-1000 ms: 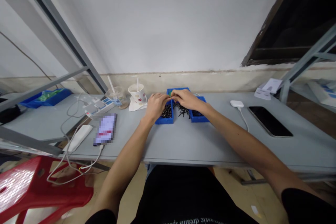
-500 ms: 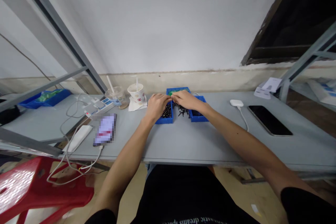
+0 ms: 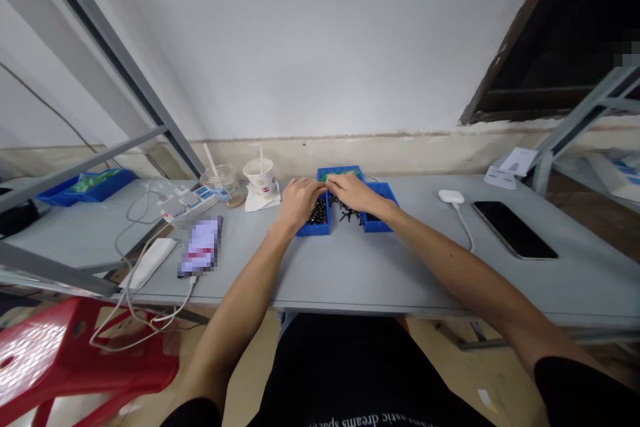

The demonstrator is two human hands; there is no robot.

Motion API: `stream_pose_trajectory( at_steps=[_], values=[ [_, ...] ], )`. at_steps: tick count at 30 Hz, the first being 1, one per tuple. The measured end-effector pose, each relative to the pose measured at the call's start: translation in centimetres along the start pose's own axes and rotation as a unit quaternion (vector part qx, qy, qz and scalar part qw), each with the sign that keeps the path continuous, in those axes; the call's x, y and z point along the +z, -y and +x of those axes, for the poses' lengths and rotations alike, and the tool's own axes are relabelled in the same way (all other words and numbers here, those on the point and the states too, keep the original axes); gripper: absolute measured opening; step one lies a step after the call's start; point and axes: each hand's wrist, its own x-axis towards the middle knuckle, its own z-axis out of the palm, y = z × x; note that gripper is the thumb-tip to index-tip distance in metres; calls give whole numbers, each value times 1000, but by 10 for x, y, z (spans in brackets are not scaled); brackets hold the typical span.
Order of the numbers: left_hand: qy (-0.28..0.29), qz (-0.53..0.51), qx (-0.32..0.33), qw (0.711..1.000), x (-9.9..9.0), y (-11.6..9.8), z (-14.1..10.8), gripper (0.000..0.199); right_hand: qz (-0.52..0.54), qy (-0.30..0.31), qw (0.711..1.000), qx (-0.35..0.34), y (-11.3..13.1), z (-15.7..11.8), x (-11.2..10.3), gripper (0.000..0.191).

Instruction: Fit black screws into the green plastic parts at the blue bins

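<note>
Right hand: shifted slightly since a second ago, its wrist a little nearer the desk's front edge and its fingers covering more of the left end of the back bin; the other hand is almost where it was.
Desk: smooth, flat, grey, its long front edge running left to right.
Left bin: blue, plastic-looking, straight-walled, set back from the middle of the desk's front edge; long axis front to back.
Dark pieces: small, glossy, heaped loose inside it.
Right bin: same blue, rectangular, its long axis also front to back, leaning slightly left toward the rear; its contents look black, mostly hidden under the wrist.
Black sticks: thin, in a loose pile on the desk between those two bins, pointing in mixed directions.
Left hand: over the left bin, fingers curled and aimed right, fingertips meeting the other hand's above its far end.
Grip: both sets of fingertips are pinched close; I cannot tell what, if anything, they grasp.
Back bin: blue, behind the hands, its rear rim parallel to the desk's back edge, something green inside.
</note>
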Motion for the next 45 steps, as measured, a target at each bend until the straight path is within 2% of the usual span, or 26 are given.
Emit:
stream_pose_trajectory(
  at_steps=[7, 11, 14, 16, 18, 23, 26, 31, 45],
  values=[
    [4, -5, 11, 1000, 1, -1, 0, 32, -20, 28, 999, 30, -2, 3, 1, 38],
    [16, -2, -4, 1000, -1, 1, 0, 30, -109, 57, 989, 80, -3, -3, -6, 42],
    [29, 0, -17, 999, -2, 6, 0, 26, -191, 113, 970, 99, -1, -11, -8, 28],
    [47, 0, -26, 999, -1, 10, -1, 22, -222, 160, 958, 84, 0, -15, -5, 17],
    [69, 6, -38, 997, 2, 15, -3, 17, -244, 181, 950, 72, 1, -18, 0, 16],
    [91, 44, -62, 993, 12, 22, -9, 11, -270, 190, 942, 60, 4, -19, 3, 24],
    [77, 52, -68, 993, 14, 22, -11, 19, -266, 205, 941, 45, 7, -19, 2, 26],
    [41, 21, -78, 996, 10, 18, -8, 25, -253, 197, 947, 25, 7, -21, 2, 26],
    [-5, -36, -31, 999, 3, 3, -3, 27, -208, 185, 960, 24, 0, -21, 3, 27]
  ],
)
